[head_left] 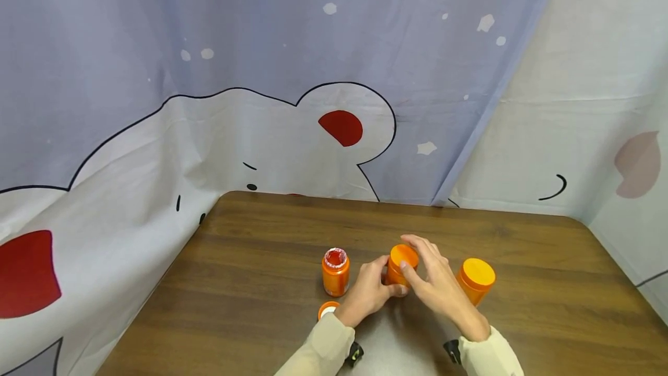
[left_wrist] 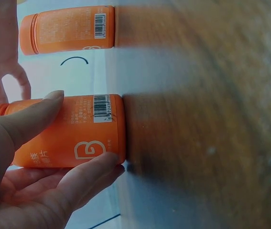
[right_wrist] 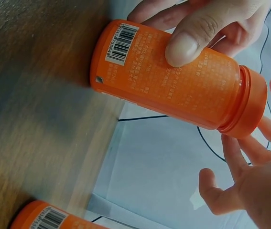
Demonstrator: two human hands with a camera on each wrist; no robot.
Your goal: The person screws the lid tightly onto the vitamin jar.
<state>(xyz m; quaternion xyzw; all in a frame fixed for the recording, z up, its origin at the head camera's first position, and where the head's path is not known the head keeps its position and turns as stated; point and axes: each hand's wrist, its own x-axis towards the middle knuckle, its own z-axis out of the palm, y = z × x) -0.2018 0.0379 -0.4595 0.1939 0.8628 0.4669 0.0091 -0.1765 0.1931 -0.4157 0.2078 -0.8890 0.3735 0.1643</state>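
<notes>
Left hand [head_left: 369, 289] and right hand [head_left: 437, 282] are over a brown wood-grain tabletop [head_left: 250, 242]. Between them, the left grips an upright orange cylindrical plastic bottle [right_wrist: 168, 93]. Right of the right hand stands a closed orange plastic bottle [head_left: 474, 284]; left of the left hand, an uncapped orange bottle [head_left: 336, 277]. Loosely spread, the right surrounds the gripped one's round orange lid [right_wrist: 250, 105]. Beside the left wrist lies an orange cap with white inside [head_left: 328, 308].

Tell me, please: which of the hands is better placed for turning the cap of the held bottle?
Likely the right hand: its fingers are right at the cap, while the left hand grips the bottle lower down, so it can steady it.
</notes>
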